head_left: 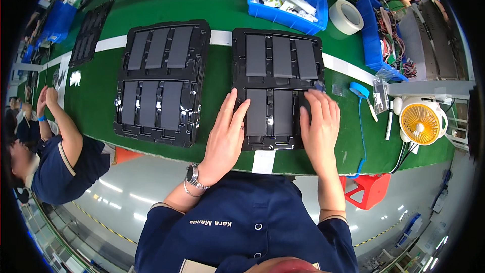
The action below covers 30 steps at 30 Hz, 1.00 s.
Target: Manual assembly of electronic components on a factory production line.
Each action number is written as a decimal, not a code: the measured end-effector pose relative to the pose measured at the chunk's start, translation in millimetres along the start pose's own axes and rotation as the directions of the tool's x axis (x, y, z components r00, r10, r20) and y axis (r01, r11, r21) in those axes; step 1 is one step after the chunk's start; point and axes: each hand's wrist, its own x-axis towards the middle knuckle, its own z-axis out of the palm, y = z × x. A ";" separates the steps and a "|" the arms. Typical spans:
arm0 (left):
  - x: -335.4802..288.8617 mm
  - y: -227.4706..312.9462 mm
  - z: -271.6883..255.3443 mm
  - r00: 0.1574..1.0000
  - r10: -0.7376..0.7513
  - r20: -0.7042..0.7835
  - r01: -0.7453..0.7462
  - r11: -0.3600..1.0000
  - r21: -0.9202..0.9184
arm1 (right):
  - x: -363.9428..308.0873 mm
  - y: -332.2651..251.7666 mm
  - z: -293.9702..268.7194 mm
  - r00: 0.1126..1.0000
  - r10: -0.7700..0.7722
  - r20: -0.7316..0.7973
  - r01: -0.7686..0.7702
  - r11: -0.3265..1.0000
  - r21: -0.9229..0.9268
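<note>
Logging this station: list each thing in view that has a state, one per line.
Near tray: all six slots filled with grey panels, both hands on its front row.
Far tray: six slots filled, untouched.
Left hand: flat, fingers spread on the near tray.
Right hand: flat, pressing the front right panel.
Blue bin: open, holding white parts.
Tape roll: lying flat.
</note>
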 end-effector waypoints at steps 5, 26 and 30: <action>-3.1 6.9 -13.7 0.992 0.084 -0.096 -0.082 0.996 0.021 | 32.2 33.9 11.6 1.000 -0.017 -0.025 0.013 0.989 -0.150; -4.7 -56.0 -60.7 0.922 0.252 -0.294 -0.065 0.849 0.524 | 15.4 -54.3 9.8 0.840 -0.405 0.361 0.324 0.908 0.265; 6.6 -69.2 -74.0 0.924 0.265 -0.277 -0.084 0.846 0.527 | 17.8 -51.8 8.1 0.841 -0.410 0.353 0.325 0.905 0.276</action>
